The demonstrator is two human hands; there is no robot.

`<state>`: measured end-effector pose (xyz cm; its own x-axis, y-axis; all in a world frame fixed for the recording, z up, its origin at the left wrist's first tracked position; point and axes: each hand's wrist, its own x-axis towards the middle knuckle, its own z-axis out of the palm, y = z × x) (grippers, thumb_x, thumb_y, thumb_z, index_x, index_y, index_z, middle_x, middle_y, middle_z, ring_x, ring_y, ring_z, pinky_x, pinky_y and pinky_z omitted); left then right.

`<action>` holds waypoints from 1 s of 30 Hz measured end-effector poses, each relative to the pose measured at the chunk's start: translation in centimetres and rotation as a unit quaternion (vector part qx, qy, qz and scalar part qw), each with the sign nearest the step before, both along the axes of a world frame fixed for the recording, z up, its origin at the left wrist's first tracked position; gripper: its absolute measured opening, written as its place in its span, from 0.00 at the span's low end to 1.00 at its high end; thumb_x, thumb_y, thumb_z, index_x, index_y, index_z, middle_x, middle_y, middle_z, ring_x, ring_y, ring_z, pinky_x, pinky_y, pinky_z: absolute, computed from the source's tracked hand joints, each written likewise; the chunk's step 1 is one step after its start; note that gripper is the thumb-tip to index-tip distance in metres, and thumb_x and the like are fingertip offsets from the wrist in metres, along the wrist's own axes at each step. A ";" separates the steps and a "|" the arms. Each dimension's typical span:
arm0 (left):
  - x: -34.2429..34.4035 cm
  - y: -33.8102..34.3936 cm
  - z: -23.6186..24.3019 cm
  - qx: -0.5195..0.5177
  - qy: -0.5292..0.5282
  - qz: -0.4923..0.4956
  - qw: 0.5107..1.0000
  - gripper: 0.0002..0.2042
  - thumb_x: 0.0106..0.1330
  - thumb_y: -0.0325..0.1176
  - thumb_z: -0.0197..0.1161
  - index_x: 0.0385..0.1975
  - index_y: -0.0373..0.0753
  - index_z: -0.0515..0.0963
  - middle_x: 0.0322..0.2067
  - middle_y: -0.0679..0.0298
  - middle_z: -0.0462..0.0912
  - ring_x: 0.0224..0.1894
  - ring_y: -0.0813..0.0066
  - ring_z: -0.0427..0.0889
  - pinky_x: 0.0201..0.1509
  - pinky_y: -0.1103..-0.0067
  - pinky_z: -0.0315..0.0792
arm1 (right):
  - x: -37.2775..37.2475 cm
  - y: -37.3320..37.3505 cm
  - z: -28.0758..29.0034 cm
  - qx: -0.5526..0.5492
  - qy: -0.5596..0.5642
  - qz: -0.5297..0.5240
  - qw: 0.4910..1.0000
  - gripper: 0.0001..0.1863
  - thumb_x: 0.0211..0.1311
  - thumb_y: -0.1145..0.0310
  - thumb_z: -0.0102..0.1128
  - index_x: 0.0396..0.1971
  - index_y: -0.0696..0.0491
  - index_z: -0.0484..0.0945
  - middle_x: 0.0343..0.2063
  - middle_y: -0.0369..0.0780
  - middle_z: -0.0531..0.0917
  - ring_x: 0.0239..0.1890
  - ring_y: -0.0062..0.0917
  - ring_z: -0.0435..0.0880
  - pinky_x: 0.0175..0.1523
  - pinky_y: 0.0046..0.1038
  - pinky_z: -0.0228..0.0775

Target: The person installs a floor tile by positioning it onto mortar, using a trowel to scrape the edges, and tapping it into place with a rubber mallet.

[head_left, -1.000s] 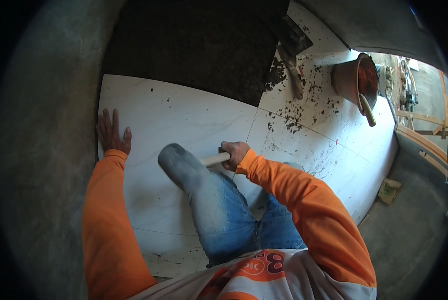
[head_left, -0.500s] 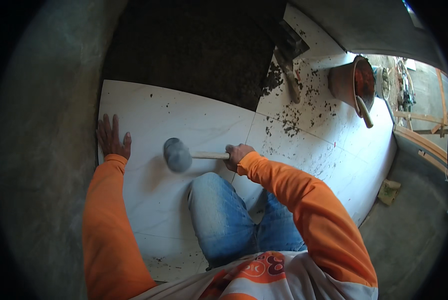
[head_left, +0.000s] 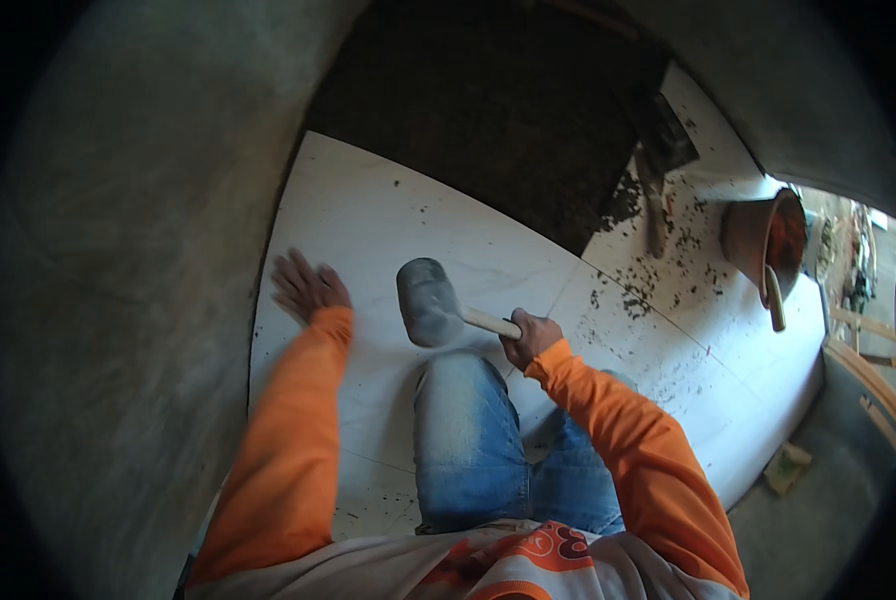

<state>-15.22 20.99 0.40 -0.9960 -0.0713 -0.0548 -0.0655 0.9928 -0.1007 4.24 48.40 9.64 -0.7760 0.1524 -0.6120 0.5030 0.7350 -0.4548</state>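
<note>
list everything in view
floor tiles: several, white, middle
rubber mallet: 1, grey head, tan handle, centre
mortar bed: 1, dark, beyond tiles
trowel: 1, dark, on tiles beside mortar
crumbs: many, dark, on tiles near trowel
bucket: 1, brown, on tiles at right
tool handle: 1, tan, at bucket's rim
block: 1, yellowish, lower right
wooden strips: several, brown, far right
wall: 1, grey, left
jeans: 1 pair, blue, lower centre
left hand: 1, orange-sleeved, over left tile
right hand: 1, orange-sleeved, around mallet's handle

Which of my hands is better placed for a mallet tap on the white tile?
Probably your right hand: it grips the mallet, whose head is over the white tile. Your left hand is spread near the wall, holding no tool.
</note>
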 end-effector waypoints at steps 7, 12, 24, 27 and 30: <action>3.0 0.5 1.0 0.004 -0.022 0.031 0.999 0.31 0.64 0.45 0.43 0.66 0.44 0.47 0.68 0.56 0.39 0.70 0.53 0.37 0.67 0.53 0.38 | -1.0 -0.2 -0.7 -0.026 0.080 0.000 0.996 0.12 0.53 0.60 0.55 0.27 0.54 0.70 0.24 0.47 0.80 0.25 0.44 0.80 0.31 0.40 0.74; 3.0 0.7 0.9 -0.005 -0.029 0.018 0.999 0.32 0.63 0.44 0.44 0.66 0.43 0.45 0.68 0.57 0.39 0.70 0.55 0.36 0.67 0.52 0.37 | -2.9 0.4 -0.4 0.009 -0.118 0.027 0.993 0.13 0.52 0.58 0.55 0.31 0.52 0.72 0.25 0.46 0.81 0.28 0.43 0.81 0.35 0.39 0.74; 3.4 0.6 -0.2 -0.007 -0.004 0.000 1.000 0.31 0.63 0.46 0.44 0.66 0.46 0.47 0.68 0.59 0.41 0.69 0.57 0.39 0.66 0.50 0.39 | -1.3 -0.6 -2.0 -0.037 0.010 -0.027 0.999 0.09 0.49 0.63 0.56 0.26 0.52 0.70 0.19 0.46 0.78 0.23 0.44 0.79 0.31 0.40 0.72; 3.0 -0.1 -0.3 -0.003 0.027 -0.008 1.000 0.31 0.64 0.46 0.44 0.66 0.46 0.47 0.68 0.60 0.41 0.69 0.56 0.39 0.66 0.49 0.39 | -1.0 -0.6 -1.5 -0.033 0.006 -0.012 0.999 0.10 0.49 0.62 0.57 0.27 0.52 0.70 0.19 0.46 0.79 0.23 0.44 0.79 0.31 0.40 0.73; 3.8 0.3 0.2 0.001 0.009 -0.004 1.000 0.31 0.65 0.48 0.41 0.67 0.48 0.45 0.68 0.60 0.40 0.70 0.57 0.39 0.66 0.49 0.38 | 0.3 -0.3 -2.4 -0.009 -0.122 0.024 0.992 0.12 0.49 0.60 0.58 0.31 0.49 0.73 0.21 0.43 0.80 0.24 0.43 0.80 0.32 0.40 0.74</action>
<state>-11.44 21.24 0.59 -0.9973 -0.0625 -0.0375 -0.0586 0.9935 -0.0975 4.53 48.08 7.21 -0.6111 0.1074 -0.7842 0.5646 0.7535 -0.3368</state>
